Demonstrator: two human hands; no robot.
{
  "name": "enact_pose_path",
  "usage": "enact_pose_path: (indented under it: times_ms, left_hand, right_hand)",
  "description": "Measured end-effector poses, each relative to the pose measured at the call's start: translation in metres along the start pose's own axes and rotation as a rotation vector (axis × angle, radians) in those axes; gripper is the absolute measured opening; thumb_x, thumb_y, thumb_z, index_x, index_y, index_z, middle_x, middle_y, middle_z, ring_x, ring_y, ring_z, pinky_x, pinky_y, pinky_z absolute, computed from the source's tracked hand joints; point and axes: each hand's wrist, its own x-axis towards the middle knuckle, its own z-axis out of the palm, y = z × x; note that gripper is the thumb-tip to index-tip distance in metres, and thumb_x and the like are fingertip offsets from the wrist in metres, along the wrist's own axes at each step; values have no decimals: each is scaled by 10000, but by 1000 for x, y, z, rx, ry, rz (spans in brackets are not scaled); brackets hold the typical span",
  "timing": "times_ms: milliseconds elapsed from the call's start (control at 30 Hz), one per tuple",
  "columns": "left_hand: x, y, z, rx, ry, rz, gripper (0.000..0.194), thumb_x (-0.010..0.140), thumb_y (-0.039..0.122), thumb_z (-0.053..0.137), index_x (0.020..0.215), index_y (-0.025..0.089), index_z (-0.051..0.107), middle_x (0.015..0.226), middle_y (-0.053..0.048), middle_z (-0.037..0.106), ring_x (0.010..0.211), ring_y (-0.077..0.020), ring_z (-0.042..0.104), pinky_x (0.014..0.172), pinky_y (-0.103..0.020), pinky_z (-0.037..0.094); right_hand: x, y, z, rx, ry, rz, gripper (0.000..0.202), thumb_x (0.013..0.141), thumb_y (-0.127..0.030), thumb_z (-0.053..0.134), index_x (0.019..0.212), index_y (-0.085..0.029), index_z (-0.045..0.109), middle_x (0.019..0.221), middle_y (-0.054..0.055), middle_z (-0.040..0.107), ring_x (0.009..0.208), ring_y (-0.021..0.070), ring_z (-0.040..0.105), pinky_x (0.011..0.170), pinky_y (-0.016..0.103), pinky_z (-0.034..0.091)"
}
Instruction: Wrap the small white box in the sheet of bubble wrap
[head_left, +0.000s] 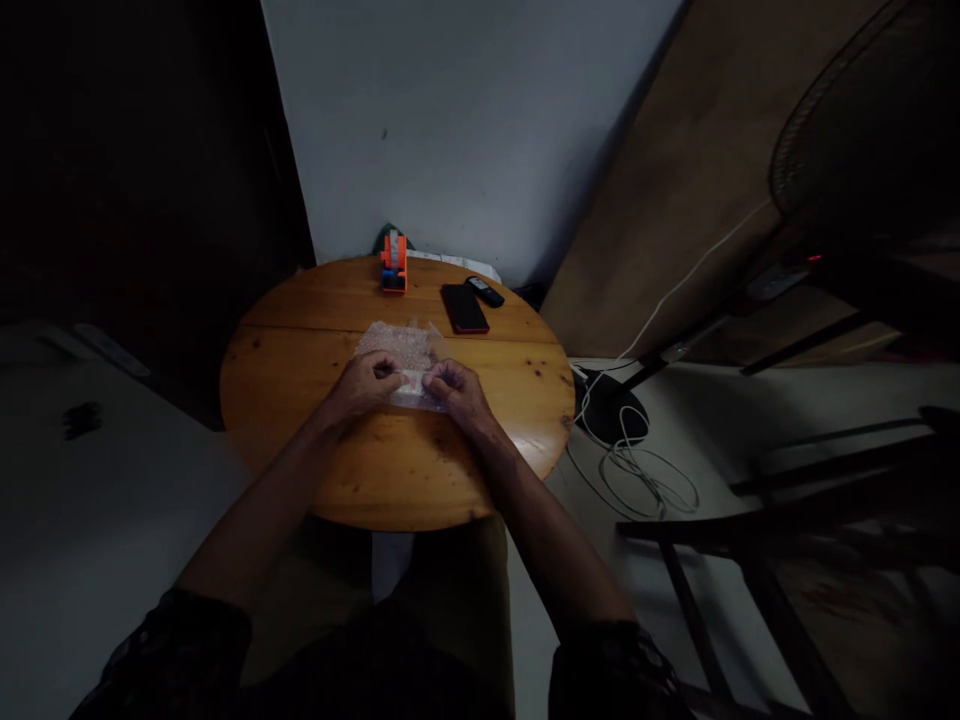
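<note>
A sheet of clear bubble wrap (pixel 405 346) lies on the round wooden table (pixel 397 480), its near edge between my hands. My left hand (pixel 367 382) pinches that edge from the left, fingers curled. From the right, my right hand (pixel 452 388) grips the same edge with thumb and fingers pressed together. The two hands are a short gap apart, and a whitish strip of the wrap shows between them. Whether something lies inside the wrap cannot be made out.
An orange tape dispenser (pixel 394 262) stands at the table's back edge. A dark phone (pixel 465 308) and a small black device (pixel 485 291) lie right of it. Beyond the right side are a fan base (pixel 611 408), coiled cable (pixel 637 470) and a dark wooden chair (pixel 690 600).
</note>
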Motion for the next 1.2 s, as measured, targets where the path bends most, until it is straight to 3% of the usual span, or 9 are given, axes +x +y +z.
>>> enact_pose_path:
  times_ms: [233,433,600,800,967,1200]
  left_hand:
    - [-3,4,-1,-1,9,-4,166,670,344,624,689,180,627,646,22,589,628,-134,508,586,-245,398]
    - [-3,2,0,8,16,67,108,657,291,596,660,184,610,656,20,599,643,-132,512,606,-247,404]
    - [-3,-1,1,-12,42,34,107,645,286,604,662,181,595,660,23,589,648,-131,517,605,-245,398]
    - [-3,-1,1,-12,46,15,80,635,255,596,658,178,593,660,24,585,644,-129,517,598,-244,396]
    - [-4,-1,0,-37,15,34,73,647,244,600,675,177,588,671,26,587,647,-125,517,592,-235,400]
    - [-1,-7,5,-85,9,48,230,670,299,609,862,173,630,768,7,635,712,-145,572,641,-253,445]
  right_hand:
    - [-2,-3,1,-17,-22,-19,304,731,-473,687,718,-201,552,606,-50,486,556,99,410,527,230,313]
    - [-4,-2,4,0,-7,-65,298,715,-458,708,737,-189,581,839,18,635,681,114,505,604,229,388]
    - [-4,-1,6,14,2,-28,337,688,-495,716,712,-197,561,678,-17,562,600,106,455,543,227,354]
    - [-5,-2,6,12,21,5,319,669,-462,726,690,-199,547,730,1,605,611,107,484,548,230,368]
    - [-4,-3,6,59,25,48,325,639,-452,753,707,-194,567,637,-32,547,565,97,450,529,226,353]
    - [-4,-3,6,107,-2,39,312,684,-459,731,739,-197,569,556,-69,473,498,81,381,480,219,299]
